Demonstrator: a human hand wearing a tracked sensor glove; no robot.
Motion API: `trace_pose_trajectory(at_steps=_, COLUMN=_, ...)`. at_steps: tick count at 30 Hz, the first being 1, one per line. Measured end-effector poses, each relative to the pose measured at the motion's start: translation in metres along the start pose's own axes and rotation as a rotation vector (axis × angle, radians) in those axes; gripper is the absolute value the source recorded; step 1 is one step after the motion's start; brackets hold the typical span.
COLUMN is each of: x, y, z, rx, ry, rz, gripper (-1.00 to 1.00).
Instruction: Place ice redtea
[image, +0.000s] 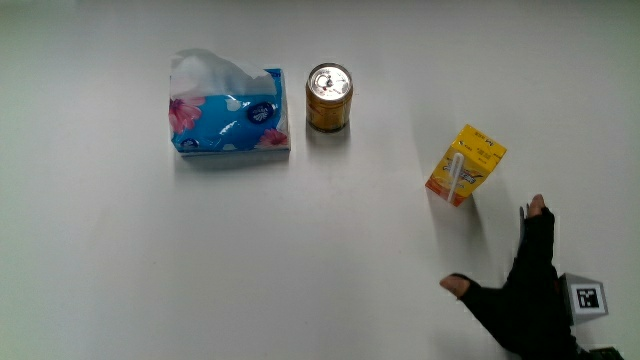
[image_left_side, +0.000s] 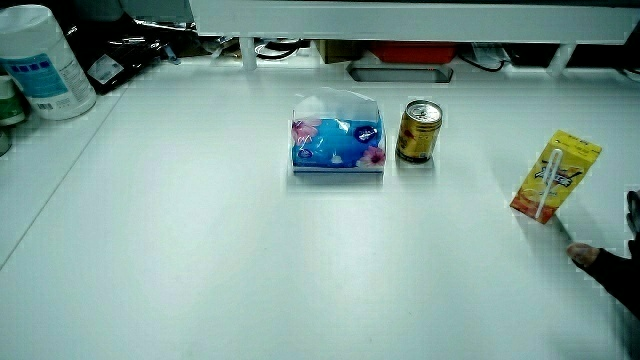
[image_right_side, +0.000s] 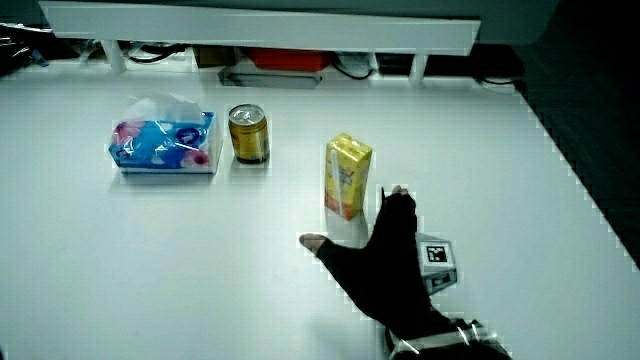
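The ice red tea is a yellow and orange drink carton (image: 466, 164) with a straw on its side; it stands upright on the white table, and it shows in both side views (image_left_side: 555, 177) (image_right_side: 347, 176). The gloved hand (image: 520, 288) lies just nearer to the person than the carton, fingers spread and holding nothing, a small gap between them. In a side view the hand (image_right_side: 385, 260) reaches toward the carton with thumb stretched out; in a side view only its thumb (image_left_side: 590, 257) shows at the table's edge.
A blue tissue pack (image: 229, 115) and a gold can (image: 329, 96) stand side by side, farther from the person than the hand. A white canister (image_left_side: 42, 62) stands at the table's corner. A low white partition (image_right_side: 260, 20) borders the table.
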Motion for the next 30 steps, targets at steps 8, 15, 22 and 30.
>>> trace_pose_trajectory(at_steps=8, x=0.005, y=0.033, z=0.003, rx=0.002, ry=0.043, rz=-0.06, gripper=0.0)
trace_pose_trajectory(at_steps=15, x=0.006, y=0.06, z=0.006, rx=0.014, ry=0.092, rz=-0.079, gripper=0.0)
trace_pose_trajectory(at_steps=22, x=-0.003, y=0.079, z=0.002, rx=0.006, ry=0.139, rz=-0.066, gripper=0.0)
trace_pose_trajectory(at_steps=30, x=0.0, y=0.086, z=0.002, rx=0.01, ry=0.176, rz=-0.069, gripper=0.0)
